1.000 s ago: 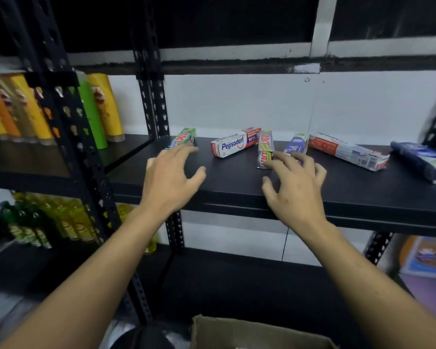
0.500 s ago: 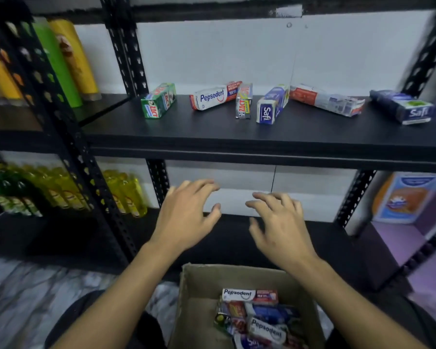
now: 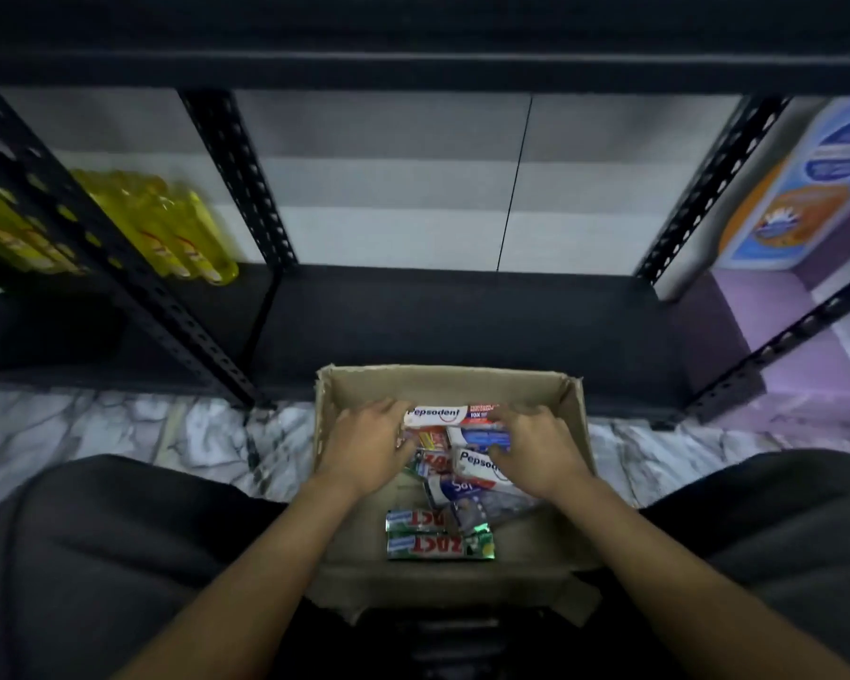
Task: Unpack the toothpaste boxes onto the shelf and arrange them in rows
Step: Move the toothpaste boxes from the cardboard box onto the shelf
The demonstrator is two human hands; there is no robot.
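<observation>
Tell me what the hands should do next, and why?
Probably pinch the farthest Pepsodent box and lift it out. The left hand and right hand sit at its two ends inside the cardboard box, and several toothpaste boxes lie unpacked there.

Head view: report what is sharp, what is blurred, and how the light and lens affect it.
Head view: dim overall, with the shelf edge on top nearly black. The lettering on the Pepsodent box and the Zact boxes in the carton reads clearly. The yellow bottles at left and the blue pack at right are smeared. Wide-angle distortion splays the uprights outward.
</observation>
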